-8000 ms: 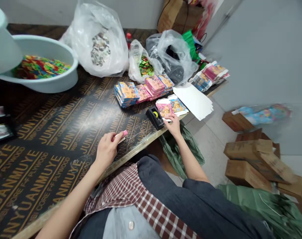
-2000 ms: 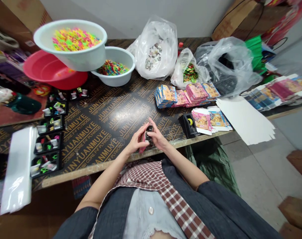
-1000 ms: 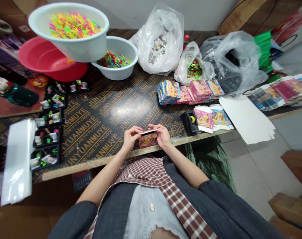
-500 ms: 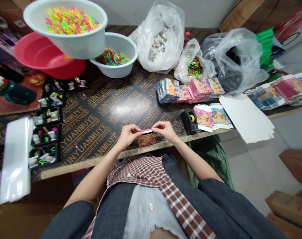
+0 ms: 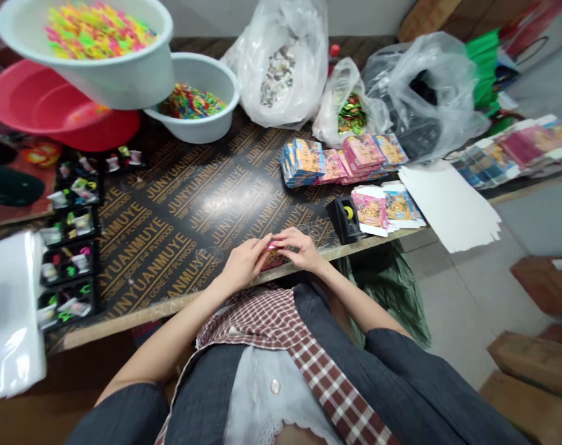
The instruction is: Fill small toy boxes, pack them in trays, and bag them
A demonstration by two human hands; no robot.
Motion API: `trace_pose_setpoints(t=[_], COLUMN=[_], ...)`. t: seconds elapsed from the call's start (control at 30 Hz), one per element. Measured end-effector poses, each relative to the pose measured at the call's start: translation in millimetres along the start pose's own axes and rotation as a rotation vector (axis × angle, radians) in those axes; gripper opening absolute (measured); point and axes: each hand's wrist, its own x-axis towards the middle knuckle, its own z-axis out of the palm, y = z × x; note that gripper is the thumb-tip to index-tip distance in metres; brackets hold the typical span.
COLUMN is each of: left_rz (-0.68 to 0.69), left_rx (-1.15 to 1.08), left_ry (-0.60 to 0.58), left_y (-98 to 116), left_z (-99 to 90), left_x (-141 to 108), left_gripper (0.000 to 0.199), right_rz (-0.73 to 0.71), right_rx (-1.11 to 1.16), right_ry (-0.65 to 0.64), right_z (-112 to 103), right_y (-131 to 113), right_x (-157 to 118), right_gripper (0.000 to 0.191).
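Right at the front edge of the tabletop [image 5: 225, 201], 1 pink box [image 5: 272, 259] sits between the left hand [image 5: 244, 262] and right hand [image 5: 304, 250], top end pointing up. Can't tell its long axis, too much finger in the way. Fingers on both are bunched close, pinching that pink top.

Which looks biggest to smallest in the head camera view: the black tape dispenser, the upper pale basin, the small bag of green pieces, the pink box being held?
1. Upper pale basin
2. Small bag of green pieces
3. Black tape dispenser
Not ranked: pink box, too much of it is hidden.
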Motion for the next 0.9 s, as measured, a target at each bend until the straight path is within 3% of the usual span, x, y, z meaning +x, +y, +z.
trace_pose_setpoints(t=[0.1,0.23,0.3,0.37,0.47,0.53,0.7,0.8,0.9], left_rz=[0.032,0.074,0.119,0.172,0.224,0.25,0.28,0.259,0.248], left_rx=[0.03,0.079,0.112,0.144,0.179,0.185,0.183,0.163,0.148], left_ry=[-0.003,0.089,0.098,0.099,0.12,0.151,0.19,0.204,0.207], left_y=[2,-6,-9,-9,-8,-8,-11,-13,-14], left_z=[0.5,1.0,7.5,16.8,28.2,31.4,31.6,32.4,34.1], left_x=[11,28,35,38,38,38,38,37,35], left_gripper=[0.044,0.049,0.047,0.047,0.046,0.04,0.033,0.035,0.036], right_rz=[0.001,0.053,0.135,0.212,0.254,0.241,0.136,0.208,0.297], right_rx=[-0.094,-0.382,-0.499,-0.526,-0.457,-0.41,-0.347,-0.221,-0.146], right_ry=[0.239,0.766,0.808,0.723,0.581,0.566,0.782,0.901,0.918], right_z=[-38,-125,-162,-184,-190,-185,-168,-160,-154], right_y=[0,19,33,46,57,57,51,59,74], right_x=[-16,-50,-63,-69,-65,-60,-62,-76,-87], right_gripper=[0.032,0.018,0.015,0.014,0.013,0.013,0.015,0.018,0.022])
